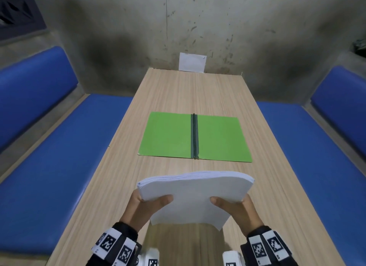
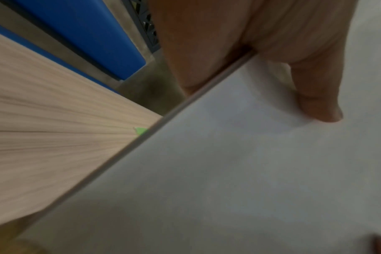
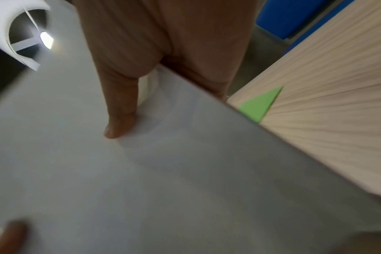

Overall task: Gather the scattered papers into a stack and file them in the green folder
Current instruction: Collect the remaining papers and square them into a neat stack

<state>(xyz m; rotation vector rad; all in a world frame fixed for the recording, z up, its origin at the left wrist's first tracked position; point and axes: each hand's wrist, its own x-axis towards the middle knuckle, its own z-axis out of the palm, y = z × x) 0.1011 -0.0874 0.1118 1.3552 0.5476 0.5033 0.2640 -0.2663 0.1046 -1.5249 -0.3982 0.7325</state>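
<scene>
White paper stack (image 1: 195, 194) pinched by left hand (image 1: 145, 207) and right hand (image 1: 238, 211), thumbs on top.

Left hand (image 1: 142, 205) and right hand (image 1: 238, 208) gripping thick white paper stack (image 1: 195, 196), open flat green folder (image 1: 195, 137) beyond, light wood-grain counter (image 1: 178, 91)

The head view looks forward and steeply down from above the near end of the worktop (image 1: 178, 91), along its length to the far wall, taking in the open green folder (image 1: 168, 137) at mid-length and blue benches (image 1: 49, 147) on both sides. The left wrist view sits very close over the paper stack (image 2: 228, 171), facing far and left across its left edge. The right wrist view mirrors it, facing far and right. All three views share the stack, the worktop and a part of the folder.
</scene>
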